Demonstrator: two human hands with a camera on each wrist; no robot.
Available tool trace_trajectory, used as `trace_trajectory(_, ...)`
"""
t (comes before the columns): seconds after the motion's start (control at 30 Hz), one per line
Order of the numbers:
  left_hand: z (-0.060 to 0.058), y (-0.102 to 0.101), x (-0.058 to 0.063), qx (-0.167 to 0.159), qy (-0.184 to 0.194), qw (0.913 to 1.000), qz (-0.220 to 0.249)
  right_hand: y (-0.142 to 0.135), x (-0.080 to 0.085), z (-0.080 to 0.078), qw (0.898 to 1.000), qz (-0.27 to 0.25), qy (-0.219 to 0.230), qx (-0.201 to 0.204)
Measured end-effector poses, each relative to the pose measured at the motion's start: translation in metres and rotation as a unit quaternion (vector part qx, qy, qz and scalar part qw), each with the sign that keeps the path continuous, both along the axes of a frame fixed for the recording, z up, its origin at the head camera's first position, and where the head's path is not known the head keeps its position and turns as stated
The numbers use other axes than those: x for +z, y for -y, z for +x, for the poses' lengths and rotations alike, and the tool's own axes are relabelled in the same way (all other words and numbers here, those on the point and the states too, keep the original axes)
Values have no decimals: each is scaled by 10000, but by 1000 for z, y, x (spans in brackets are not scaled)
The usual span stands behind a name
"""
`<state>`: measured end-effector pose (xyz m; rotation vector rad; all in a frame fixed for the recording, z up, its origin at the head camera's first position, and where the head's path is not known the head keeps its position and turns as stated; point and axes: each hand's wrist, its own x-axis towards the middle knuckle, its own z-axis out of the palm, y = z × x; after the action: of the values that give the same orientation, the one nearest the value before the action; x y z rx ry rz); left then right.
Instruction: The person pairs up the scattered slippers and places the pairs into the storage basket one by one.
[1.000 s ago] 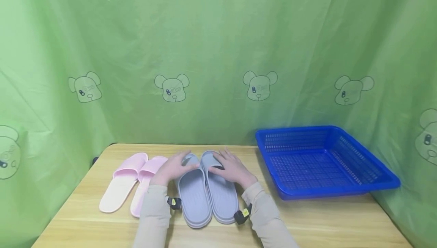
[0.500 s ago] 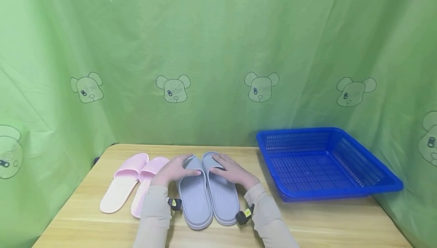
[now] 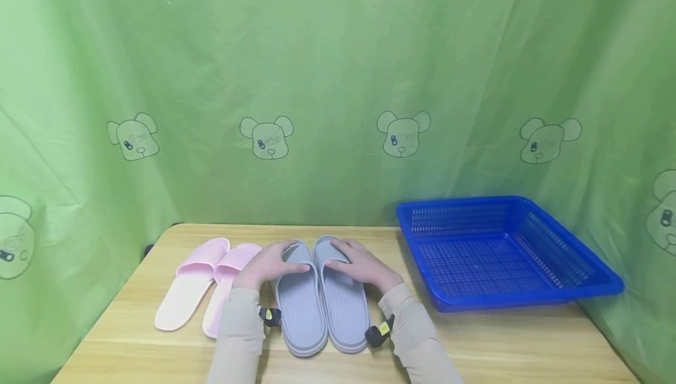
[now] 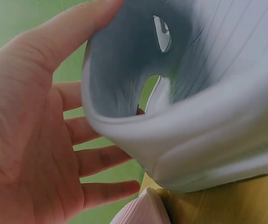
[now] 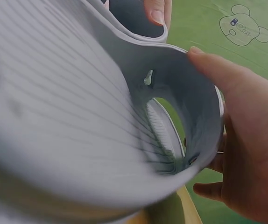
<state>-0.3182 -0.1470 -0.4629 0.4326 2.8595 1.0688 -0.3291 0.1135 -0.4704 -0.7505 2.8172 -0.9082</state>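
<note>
Two grey slide slippers lie side by side on the table, toes pointing away, in the head view. My left hand (image 3: 270,265) grips the strap of the left grey slipper (image 3: 302,313), thumb over the top and fingers along its outer side. On the right grey slipper (image 3: 345,310), my right hand (image 3: 367,263) holds the strap the same way. In the left wrist view the thumb lies at the edge of the grey strap (image 4: 110,70). The right wrist view shows the right thumb on the rim of the other strap (image 5: 185,84).
Left of the grey pair lie two pink slippers (image 3: 183,299), the nearer one partly hidden by the left forearm. A blue plastic basket (image 3: 438,299) stands at the right on the wooden table (image 3: 502,343). Behind hangs a green curtain (image 3: 327,67) with bear-head prints.
Since one second ago, the fingers of both hands have lowered and closed in around the grey straps. In the last half second the hands and slippers look nearly still.
</note>
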Motion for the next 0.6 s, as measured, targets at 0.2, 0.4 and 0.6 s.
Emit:
trace_trajectory(0.2, 1, -1, 2, 3, -8, 10000, -27, -3, 1, -1, 10000, 11, 7, -63)
trace_trajectory(0.4, 2, -2, 4, 10, -41, 10000, -67, -5, 2, -1, 9999, 87, -92, -34)
trace_trajectory(0.6, 3, -3, 5, 16, -99, 9999, -88, -8, 3, -2, 9996, 227, -136, 30)
